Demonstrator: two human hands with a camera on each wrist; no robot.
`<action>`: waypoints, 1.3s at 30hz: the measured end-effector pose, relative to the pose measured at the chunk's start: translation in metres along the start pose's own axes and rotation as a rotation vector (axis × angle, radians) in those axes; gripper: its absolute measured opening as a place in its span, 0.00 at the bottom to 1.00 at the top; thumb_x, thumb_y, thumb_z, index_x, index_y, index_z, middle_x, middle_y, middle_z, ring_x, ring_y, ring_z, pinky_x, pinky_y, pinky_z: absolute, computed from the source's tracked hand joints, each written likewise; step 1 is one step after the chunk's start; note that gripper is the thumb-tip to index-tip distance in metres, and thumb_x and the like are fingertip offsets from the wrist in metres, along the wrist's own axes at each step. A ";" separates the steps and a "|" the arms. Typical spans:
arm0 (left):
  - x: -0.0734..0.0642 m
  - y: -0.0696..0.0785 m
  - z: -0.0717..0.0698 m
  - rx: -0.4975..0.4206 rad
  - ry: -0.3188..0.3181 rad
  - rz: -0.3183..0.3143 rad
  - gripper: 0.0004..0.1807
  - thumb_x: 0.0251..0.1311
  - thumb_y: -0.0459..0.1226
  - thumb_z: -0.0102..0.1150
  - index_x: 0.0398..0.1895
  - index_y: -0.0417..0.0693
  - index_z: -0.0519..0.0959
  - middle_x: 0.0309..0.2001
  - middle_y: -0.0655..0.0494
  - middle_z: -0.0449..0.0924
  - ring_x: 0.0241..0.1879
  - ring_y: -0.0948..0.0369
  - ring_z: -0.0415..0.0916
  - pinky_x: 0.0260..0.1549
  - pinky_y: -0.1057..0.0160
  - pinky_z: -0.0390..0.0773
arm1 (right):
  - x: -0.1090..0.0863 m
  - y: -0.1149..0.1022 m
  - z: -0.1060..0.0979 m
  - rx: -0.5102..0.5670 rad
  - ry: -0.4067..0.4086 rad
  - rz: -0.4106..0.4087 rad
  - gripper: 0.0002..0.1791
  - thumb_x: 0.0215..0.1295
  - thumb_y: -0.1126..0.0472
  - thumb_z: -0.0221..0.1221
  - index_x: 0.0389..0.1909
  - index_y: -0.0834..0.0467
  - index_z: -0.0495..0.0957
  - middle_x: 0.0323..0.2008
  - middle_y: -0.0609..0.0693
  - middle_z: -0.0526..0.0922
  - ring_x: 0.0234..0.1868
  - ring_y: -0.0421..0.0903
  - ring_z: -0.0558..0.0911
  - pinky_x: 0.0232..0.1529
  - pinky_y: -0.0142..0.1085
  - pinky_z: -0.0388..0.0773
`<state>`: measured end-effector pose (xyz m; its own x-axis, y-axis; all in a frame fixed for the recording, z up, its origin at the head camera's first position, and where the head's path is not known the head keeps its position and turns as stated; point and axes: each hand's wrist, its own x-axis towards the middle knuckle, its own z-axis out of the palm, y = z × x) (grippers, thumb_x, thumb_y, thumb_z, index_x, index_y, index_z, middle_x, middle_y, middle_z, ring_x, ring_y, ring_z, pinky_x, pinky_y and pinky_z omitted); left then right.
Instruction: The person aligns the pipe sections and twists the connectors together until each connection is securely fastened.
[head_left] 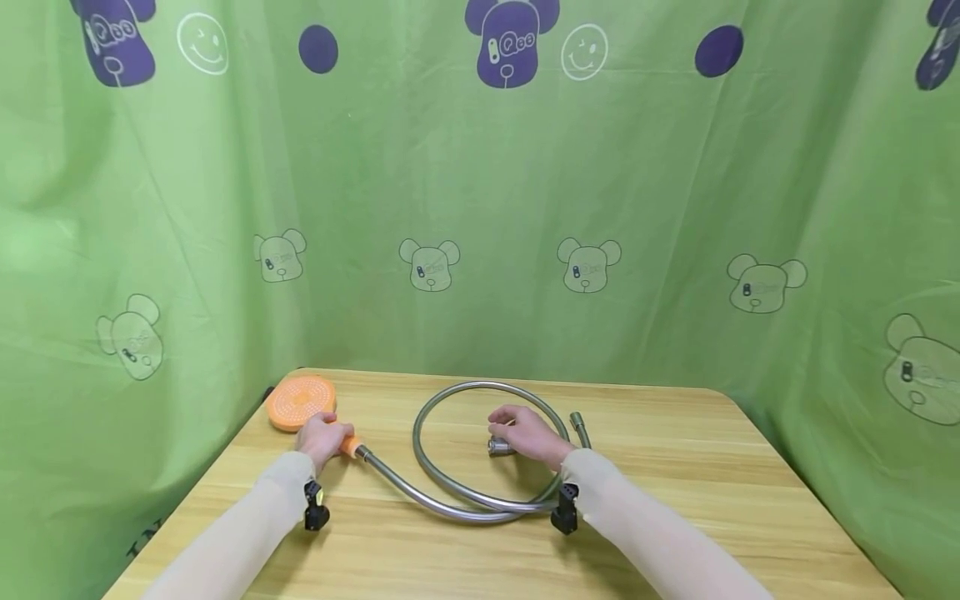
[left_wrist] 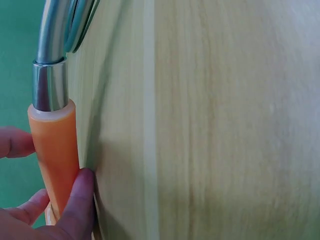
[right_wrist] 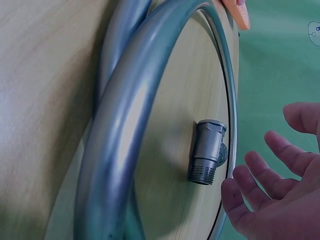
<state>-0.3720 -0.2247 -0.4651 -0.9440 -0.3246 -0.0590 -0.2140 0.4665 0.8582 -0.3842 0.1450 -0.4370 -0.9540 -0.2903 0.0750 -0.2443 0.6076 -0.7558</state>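
My left hand grips the handle of an orange shower head at the left of the table. In the left wrist view, thumb and fingers lie around the orange handle, just below the metal collar where the hose joins. From there a silver shower hose runs right and loops round. Over the loop is my right hand, its fingers spread and relaxed, holding nothing. Close by it, inside the loop, lies a small threaded metal fitting, apart from the fingers in the right wrist view.
The hose's free end, a metal connector, points up and back to the right of my right hand. All this lies on a wood-grain table with rounded far corners. A green printed curtain encloses the back and sides.
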 end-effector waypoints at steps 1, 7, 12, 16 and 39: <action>0.000 0.001 -0.001 0.018 0.004 0.004 0.34 0.53 0.39 0.60 0.65 0.34 0.70 0.57 0.33 0.73 0.48 0.49 0.74 0.33 0.68 0.78 | 0.000 0.000 0.000 0.000 0.000 -0.001 0.17 0.67 0.55 0.61 0.54 0.58 0.81 0.49 0.52 0.84 0.49 0.47 0.81 0.56 0.48 0.77; -0.002 0.004 -0.003 0.153 0.044 0.030 0.33 0.51 0.41 0.60 0.61 0.35 0.72 0.57 0.32 0.71 0.58 0.41 0.63 0.53 0.49 0.71 | -0.002 0.003 -0.003 0.014 0.008 -0.005 0.18 0.68 0.57 0.61 0.55 0.60 0.79 0.50 0.54 0.82 0.50 0.49 0.80 0.54 0.46 0.79; -0.002 0.006 -0.005 0.202 0.047 0.024 0.32 0.52 0.41 0.59 0.60 0.34 0.71 0.57 0.31 0.70 0.61 0.38 0.57 0.59 0.40 0.65 | -0.004 0.007 -0.006 0.010 0.011 -0.012 0.18 0.68 0.57 0.61 0.55 0.60 0.79 0.51 0.55 0.82 0.51 0.50 0.81 0.54 0.47 0.79; -0.005 0.016 -0.005 0.251 0.059 0.045 0.32 0.54 0.43 0.59 0.61 0.34 0.71 0.56 0.30 0.70 0.59 0.37 0.59 0.58 0.39 0.66 | -0.004 0.010 -0.010 -0.012 0.020 -0.007 0.18 0.68 0.55 0.61 0.55 0.59 0.80 0.52 0.54 0.82 0.50 0.50 0.81 0.54 0.48 0.79; -0.019 0.085 0.058 0.316 -0.119 0.230 0.27 0.58 0.45 0.63 0.61 0.47 0.78 0.60 0.41 0.79 0.58 0.44 0.75 0.57 0.44 0.74 | -0.010 0.021 -0.027 -0.051 0.051 0.044 0.22 0.69 0.56 0.60 0.60 0.62 0.77 0.57 0.59 0.80 0.55 0.55 0.80 0.59 0.51 0.77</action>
<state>-0.3866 -0.1308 -0.4205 -0.9948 -0.0932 0.0419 -0.0427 0.7519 0.6579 -0.3840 0.1802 -0.4362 -0.9712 -0.2253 0.0769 -0.2096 0.6558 -0.7252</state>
